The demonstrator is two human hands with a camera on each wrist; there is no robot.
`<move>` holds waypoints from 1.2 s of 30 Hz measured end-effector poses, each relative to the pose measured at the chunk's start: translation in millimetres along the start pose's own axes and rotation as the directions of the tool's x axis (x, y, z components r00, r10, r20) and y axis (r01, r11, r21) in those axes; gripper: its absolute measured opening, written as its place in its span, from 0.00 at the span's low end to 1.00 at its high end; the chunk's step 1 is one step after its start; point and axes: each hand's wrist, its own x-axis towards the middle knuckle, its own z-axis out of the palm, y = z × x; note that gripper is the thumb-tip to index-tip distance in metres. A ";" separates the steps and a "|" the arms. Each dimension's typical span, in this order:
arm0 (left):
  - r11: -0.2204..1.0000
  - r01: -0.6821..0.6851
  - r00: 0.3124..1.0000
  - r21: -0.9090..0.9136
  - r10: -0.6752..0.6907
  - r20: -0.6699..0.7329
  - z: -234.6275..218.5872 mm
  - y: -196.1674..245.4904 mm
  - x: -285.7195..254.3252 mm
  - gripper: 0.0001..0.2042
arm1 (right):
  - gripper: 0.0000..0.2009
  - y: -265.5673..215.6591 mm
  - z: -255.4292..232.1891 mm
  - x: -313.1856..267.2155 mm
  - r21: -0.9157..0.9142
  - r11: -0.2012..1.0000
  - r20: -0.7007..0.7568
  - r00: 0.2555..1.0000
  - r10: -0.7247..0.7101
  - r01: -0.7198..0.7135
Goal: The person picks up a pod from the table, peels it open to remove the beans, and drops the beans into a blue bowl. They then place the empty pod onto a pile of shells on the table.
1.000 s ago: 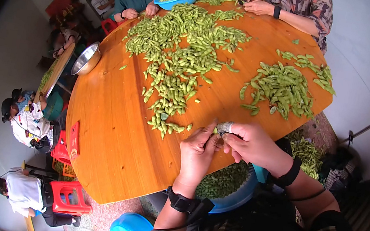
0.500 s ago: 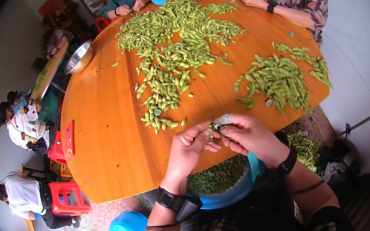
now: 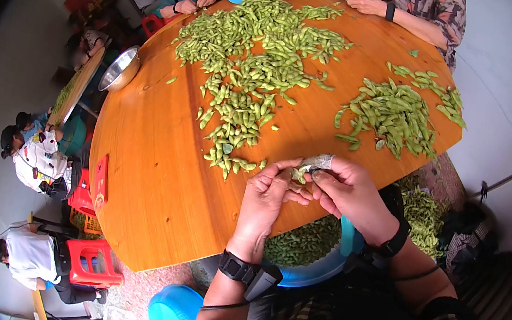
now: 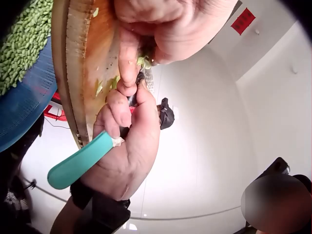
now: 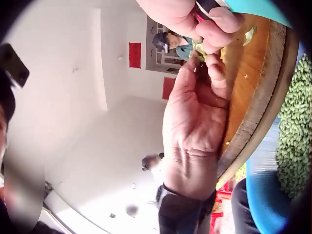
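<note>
In the head view my left hand pinches a green soybean pod between thumb and forefinger, over the near table edge. Close against it, my right hand grips a tool with a teal handle running back across the palm. Its dark end lies between thumb and forefinger at the pod, mostly hidden by the fingers. A grey-white wrap covers the right forefinger. Below the hands stands a blue basin of shelled green beans.
Soybean pods lie in a large heap and a smaller heap on the wooden table. A metal bowl sits at its left edge. Two people work across the table. A blue bucket and red stool stand lower left.
The head view swings a little and back. Both hands stay together at the pod, and more of its pale green shows between the fingertips now. The heaps look the same.
</note>
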 end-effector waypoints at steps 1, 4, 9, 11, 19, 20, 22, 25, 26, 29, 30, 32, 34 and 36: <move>0.999 -0.011 1.000 0.053 0.012 -0.012 -1.1 -2.6 0.3 0.13 | 0.09 0.8 0.4 0.1 -0.004 1.000 0.005 1.000 -0.001 0.001; 0.993 -0.034 0.999 0.110 0.036 -0.014 0.7 -2.3 1.5 0.11 | 0.09 6.1 3.4 2.2 0.012 0.996 -0.038 0.995 -0.089 0.089; 0.981 -0.080 0.996 0.176 0.071 0.059 1.3 -3.9 1.3 0.08 | 0.10 -1.9 10.2 -1.9 -0.027 0.991 -0.067 0.988 -0.136 0.135; 0.992 -0.043 0.998 0.122 0.038 0.044 -2.2 -2.5 0.6 0.07 | 0.10 -2.6 7.2 -1.2 0.046 0.992 -0.023 0.993 -0.116 0.117; 0.979 0.074 0.994 -0.188 -0.058 0.094 -2.5 5.9 -2.7 0.08 | 0.10 -3.4 -4.9 -1.3 0.306 0.950 0.091 0.995 0.031 -0.057; 0.978 0.094 0.993 -0.187 -0.078 0.088 -1.8 6.4 -3.0 0.08 | 0.10 -2.3 -5.9 -0.7 0.305 0.950 0.095 0.995 0.033 -0.060; 0.975 0.110 0.992 -0.195 -0.097 0.074 -0.1 8.2 -2.8 0.07 | 0.10 -0.6 -7.8 0.2 0.356 0.929 0.105 0.992 0.069 -0.102; 0.972 0.134 0.990 -0.191 -0.121 0.075 -2.0 6.8 -1.0 0.07 | 0.10 0.9 -8.6 1.1 0.387 0.914 0.100 0.991 0.086 -0.119; 0.974 0.141 0.988 -0.180 -0.127 0.087 -3.5 5.2 -0.7 0.07 | 0.10 1.1 -9.2 0.9 0.387 0.914 0.101 0.991 0.088 -0.121; 0.974 0.137 0.988 -0.182 -0.122 0.094 -4.9 2.3 1.4 0.08 | 0.10 0.7 -11.7 0.8 0.385 0.914 0.114 0.990 0.086 -0.124; 0.974 0.135 0.988 -0.181 -0.120 0.093 -4.9 2.8 1.0 0.08 | 0.10 1.1 -12.9 0.8 0.389 0.913 0.125 0.989 0.080 -0.122; 0.972 0.168 0.980 -0.162 -0.146 0.138 -4.3 4.5 0.2 0.09 | 0.10 1.0 -15.1 1.2 0.392 0.912 0.137 0.988 0.071 -0.120; 0.982 0.135 0.987 -0.131 -0.121 0.106 -0.8 4.4 -1.9 0.10 | 0.10 -0.9 -17.6 2.2 0.365 0.927 0.082 0.995 0.063 -0.088; 0.990 0.100 0.993 -0.096 -0.093 0.076 4.3 3.6 -8.1 0.10 | 0.10 -10.5 -28.4 0.3 0.256 0.967 -0.030 0.999 0.016 -0.007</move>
